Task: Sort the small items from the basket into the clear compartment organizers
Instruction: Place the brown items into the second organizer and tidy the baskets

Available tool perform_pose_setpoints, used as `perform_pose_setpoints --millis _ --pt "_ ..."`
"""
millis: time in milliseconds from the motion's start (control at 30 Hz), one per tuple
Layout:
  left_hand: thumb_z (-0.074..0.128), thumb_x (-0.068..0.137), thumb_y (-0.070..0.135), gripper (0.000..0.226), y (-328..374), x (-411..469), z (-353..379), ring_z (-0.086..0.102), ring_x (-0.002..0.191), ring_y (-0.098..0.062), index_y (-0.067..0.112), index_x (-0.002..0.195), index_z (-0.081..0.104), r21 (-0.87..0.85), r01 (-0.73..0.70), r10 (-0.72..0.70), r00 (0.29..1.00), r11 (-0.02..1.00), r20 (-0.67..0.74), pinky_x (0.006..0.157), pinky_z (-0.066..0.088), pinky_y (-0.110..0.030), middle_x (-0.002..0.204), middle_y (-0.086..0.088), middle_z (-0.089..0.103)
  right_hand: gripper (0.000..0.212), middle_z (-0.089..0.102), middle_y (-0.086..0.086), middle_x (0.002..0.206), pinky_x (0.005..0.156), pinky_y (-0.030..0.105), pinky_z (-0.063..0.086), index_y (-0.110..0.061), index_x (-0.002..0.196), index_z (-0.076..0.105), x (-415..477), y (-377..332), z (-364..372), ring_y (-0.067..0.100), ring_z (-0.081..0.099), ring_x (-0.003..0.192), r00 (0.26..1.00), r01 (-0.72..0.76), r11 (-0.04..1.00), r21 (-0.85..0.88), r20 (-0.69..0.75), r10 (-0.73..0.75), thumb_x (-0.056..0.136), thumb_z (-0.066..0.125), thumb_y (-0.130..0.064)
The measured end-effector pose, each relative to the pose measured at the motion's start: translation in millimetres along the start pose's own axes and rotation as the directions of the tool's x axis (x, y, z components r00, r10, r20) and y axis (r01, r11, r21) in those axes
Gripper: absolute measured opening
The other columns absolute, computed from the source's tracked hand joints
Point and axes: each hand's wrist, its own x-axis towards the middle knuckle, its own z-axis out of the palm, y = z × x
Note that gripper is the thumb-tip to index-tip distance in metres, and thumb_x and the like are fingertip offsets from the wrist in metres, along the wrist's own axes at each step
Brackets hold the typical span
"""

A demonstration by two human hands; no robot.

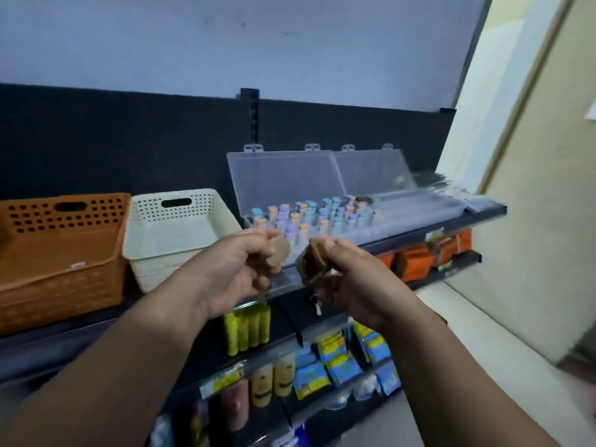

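A dark shelf [435, 228] under a pale wall [225, 43] carries two baskets — an orange basket [61, 253] and a cream basket [174, 233] — and two open boxes: the left organizer [283, 179], full of capped tubes [309, 217], and the right organizer [406, 199]. Before them the left hand [232, 272] pinches one tan disc [278, 255]; the right hand [351, 279] grips one pack [314, 261] of brown discs.

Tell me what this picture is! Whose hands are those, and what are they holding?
The camera sits on a person's head, so you see that person's own two hands. The left hand pinches a round tan disc. The right hand holds a small pack of brown pieces. Behind them, on a shelf, stand an orange basket, a white basket, a clear box with its lid up, filled with little colour-capped items, and a second box beside it.
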Motion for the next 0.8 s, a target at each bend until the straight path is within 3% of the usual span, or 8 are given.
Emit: perform_pose_setpoints --millis 133,267,367,433,500,567,667,800 --pt "0.045 0.087 -0.003 0.03 -14 28 66 0.055 0.062 -0.017 0.015 0.109 0.057 -0.054 0.065 -0.058 0.989 0.996 0.136 0.042 0.039 -0.018 0.082 -0.009 0.057 0.024 0.062 0.011 0.095 0.058 0.027 0.048 -0.013 0.115 0.056 -22 -8 -66 0.022 0.06 0.075 1.0 0.01 0.988 0.151 -0.004 -0.009 0.092 0.055 -0.01" --pt "0.063 0.076 0.022 0.043 -23 57 113 0.063 0.067 -0.02 0.01 0.116 0.058 -0.037 0.088 -0.073 0.954 0.995 0.289 0.05 0.049 -0.022 0.091 -0.011 0.065 0.021 0.063 0.012 0.098 0.066 0.032 0.053 -0.012 0.108 0.056 -28 -12 -117 0.024 0.063 0.081 0.996 0.068 0.976 0.209 -0.073 -0.054 0.088 0.057 -0.006" --pt "0.066 0.068 0.037 0.052 -28 86 138 0.061 0.077 -0.02 0.012 0.113 0.063 0.093 0.025 -0.049 0.961 0.995 0.273 0.065 0.046 -0.027 0.095 -0.009 0.067 0.019 0.063 0.013 0.1 0.066 0.032 0.055 -0.014 0.111 0.056 -20 -13 -148 0.03 0.058 0.09 0.985 0.098 0.982 0.162 -0.16 -0.072 0.093 0.054 -0.009" --pt "0.068 0.064 0.041 0.047 -29 107 152 0.059 0.081 -0.02 0.015 0.103 0.065 0.14 -0.031 -0.004 0.969 0.99 0.246 0.068 0.041 -0.029 0.089 -0.006 0.069 0.018 0.064 0.009 0.099 0.062 0.029 0.054 -0.017 0.112 0.057 -9 -17 -165 0.025 0.059 0.084 0.972 0.117 0.987 0.11 -0.217 -0.091 0.095 0.052 -0.011" --pt "0.07 0.061 0.037 0.041 -29 132 164 0.058 0.083 -0.022 0.016 0.094 0.062 0.128 -0.059 0.023 0.965 0.99 0.261 0.065 0.041 -0.028 0.085 -0.006 0.069 0.019 0.066 0.004 0.093 0.061 0.027 0.052 -0.019 0.113 0.058 8 -23 -182 0.016 0.064 0.07 0.955 0.135 0.989 0.055 -0.275 -0.116 0.097 0.051 -0.011" --pt "0.071 0.058 0.034 0.046 -25 153 176 0.06 0.08 -0.022 0.013 0.098 0.062 0.078 -0.057 0.031 0.955 0.995 0.297 0.057 0.044 -0.023 0.084 -0.008 0.069 0.018 0.068 0.003 0.088 0.068 0.031 0.049 -0.018 0.113 0.057 26 -31 -197 0.015 0.066 0.063 0.943 0.147 0.989 0.021 -0.306 -0.133 0.098 0.049 -0.012" --pt "0.072 0.058 0.034 0.055 -11 193 193 0.062 0.072 -0.019 0.01 0.106 0.061 0.036 -0.066 0.052 0.948 0.997 0.314 0.053 0.047 -0.022 0.085 -0.008 0.069 0.015 0.072 0.004 0.083 0.079 0.041 0.048 -0.016 0.11 0.057 65 -50 -222 0.023 0.068 0.07 0.934 0.142 0.99 -0.021 -0.329 -0.141 0.098 0.048 -0.013" --pt "0.069 0.07 0.03 0.037 9 239 207 0.064 0.067 -0.023 0.014 0.102 0.061 0.041 -0.114 0.099 0.957 0.993 0.273 0.06 0.051 -0.028 0.079 -0.006 0.066 0.016 0.071 0.005 0.089 0.085 0.042 0.053 -0.017 0.108 0.058 108 -76 -249 0.025 0.07 0.082 0.935 0.158 0.985 -0.072 -0.309 -0.173 0.098 0.047 -0.011"
